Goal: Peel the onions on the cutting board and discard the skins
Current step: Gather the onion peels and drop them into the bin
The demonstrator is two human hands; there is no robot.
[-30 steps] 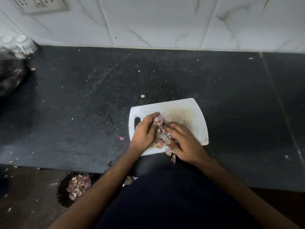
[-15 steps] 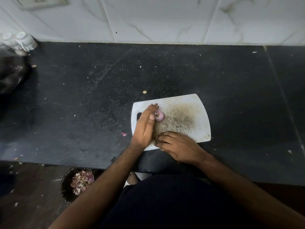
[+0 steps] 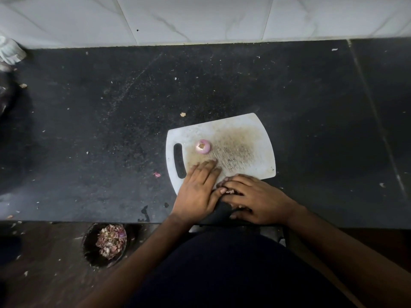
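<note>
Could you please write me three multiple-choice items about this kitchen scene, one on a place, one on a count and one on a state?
1. Where does the bin of onion skins stand?
A. On the counter beside the board
B. On the floor below the counter's front edge, to the person's left
C. On the cutting board

2. How many onions lie free on the cutting board?
A. One
B. Three
C. Five

3. What is the left hand doing?
A. Gripping a knife
B. Lying flat, palm down, on the board's near edge
C. Lifting the onion

Answers:
1 B, it sits on the dark floor under the counter.
2 A, a single peeled pink onion shows near the handle slot.
3 B, its fingers are stretched out, apart from the onion; the right hand lies cupped beside it.
</note>
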